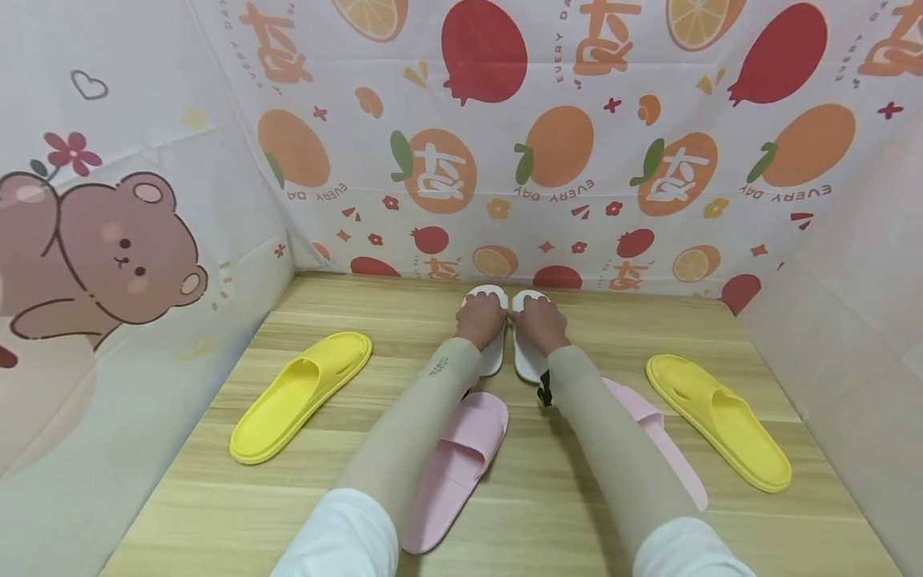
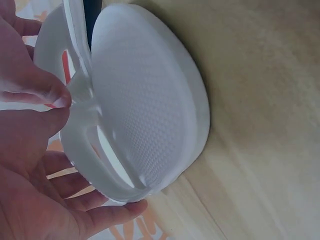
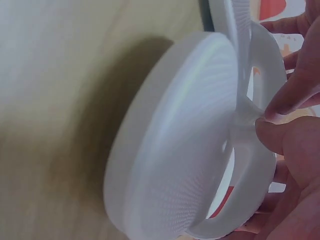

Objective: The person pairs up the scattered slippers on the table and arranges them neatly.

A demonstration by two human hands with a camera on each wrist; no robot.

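At the far edge of the wooden floor a pair of white slippers stands side by side, toes at the printed cloth. My left hand [image 1: 481,320] grips the left white slipper [image 1: 493,361] by its cut-out upper, thumb on top and fingers round the outer side. The right hand [image 1: 542,323] holds the right white slipper [image 1: 530,365] likewise. In the left wrist view the textured footbed [image 2: 140,100] shows, and both thumbs come close together. In the right wrist view, a shadow lies on the wood beside the slipper's heel [image 3: 130,190].
Yellow slippers lie at the left [image 1: 303,397] and right [image 1: 721,421], angled outward. Pink slippers lie nearer, one [image 1: 461,465] beside my left forearm, the other [image 1: 671,457] partly behind my right forearm. A fruit-print cloth [image 1: 505,160] rises behind, with side walls left and right.
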